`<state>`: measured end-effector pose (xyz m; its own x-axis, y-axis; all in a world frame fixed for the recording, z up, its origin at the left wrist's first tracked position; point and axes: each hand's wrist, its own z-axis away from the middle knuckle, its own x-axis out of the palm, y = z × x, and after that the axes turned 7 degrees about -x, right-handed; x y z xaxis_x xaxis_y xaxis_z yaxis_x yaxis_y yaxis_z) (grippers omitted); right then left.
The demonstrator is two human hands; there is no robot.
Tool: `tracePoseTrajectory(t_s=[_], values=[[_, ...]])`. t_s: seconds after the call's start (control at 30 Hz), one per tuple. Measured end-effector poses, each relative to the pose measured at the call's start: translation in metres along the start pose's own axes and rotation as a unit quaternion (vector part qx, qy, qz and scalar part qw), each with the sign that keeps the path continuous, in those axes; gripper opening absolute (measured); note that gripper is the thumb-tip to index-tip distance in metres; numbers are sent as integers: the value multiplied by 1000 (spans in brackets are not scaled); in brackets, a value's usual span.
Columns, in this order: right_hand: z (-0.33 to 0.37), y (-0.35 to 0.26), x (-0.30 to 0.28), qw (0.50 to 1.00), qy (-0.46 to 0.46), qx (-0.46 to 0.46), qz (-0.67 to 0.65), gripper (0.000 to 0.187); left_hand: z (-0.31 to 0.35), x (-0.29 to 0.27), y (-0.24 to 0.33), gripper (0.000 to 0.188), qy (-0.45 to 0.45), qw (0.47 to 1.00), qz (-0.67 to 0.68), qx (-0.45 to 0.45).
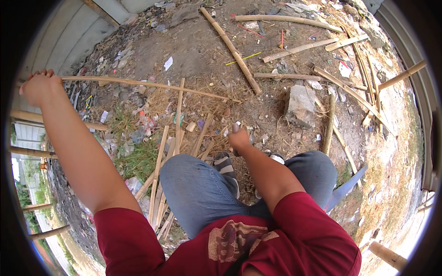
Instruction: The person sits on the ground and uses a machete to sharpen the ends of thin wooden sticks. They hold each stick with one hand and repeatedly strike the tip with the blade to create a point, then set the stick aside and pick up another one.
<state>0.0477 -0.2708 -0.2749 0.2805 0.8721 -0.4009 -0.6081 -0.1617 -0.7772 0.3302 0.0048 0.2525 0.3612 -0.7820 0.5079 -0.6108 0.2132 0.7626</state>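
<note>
My left hand [40, 87], arm stretched far out to the left, is closed around one end of a long, thin bamboo strip [152, 84]. The strip runs rightward, bowed a little, to a tip out in front of my knees. Low between my knees, my right hand [238, 139] is wrapped round a dark tool handle [235, 127] whose rounded end sticks up past the fingers. Any blade on that tool is hidden or too small to make out. Strip tip and right hand are apart. Several split bamboo slats [159, 172] lie beside my left knee.
A grey stone block [300, 106] sits ahead of my right knee. Bamboo poles [230, 50] and split pieces [301, 48] lie scattered over the littered ground. A blue flat blade-like piece [346, 187] is by my right thigh. Walls of metal sheeting [69, 41] stand at both sides.
</note>
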Motion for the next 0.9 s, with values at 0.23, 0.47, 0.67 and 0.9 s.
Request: tracePoseTrajectory(t_s=[0.23, 0.47, 0.67, 0.9], values=[[9, -70, -33, 999, 17, -31, -41, 44, 13, -52, 26, 25, -14, 999, 31, -20], [-11, -123, -172, 994, -51, -86, 52, 37, 2, -213, 109, 38, 102, 990, 52, 81], [-6, -105, -277, 989, -5, -58, 134, 26, 33, -386, 126, 47, 340, 937, 12, 72], [-2, -32, -309, 989, 65, 46, 128, 23, 145, -608, 57, 40, 118, 244, -892, -360]])
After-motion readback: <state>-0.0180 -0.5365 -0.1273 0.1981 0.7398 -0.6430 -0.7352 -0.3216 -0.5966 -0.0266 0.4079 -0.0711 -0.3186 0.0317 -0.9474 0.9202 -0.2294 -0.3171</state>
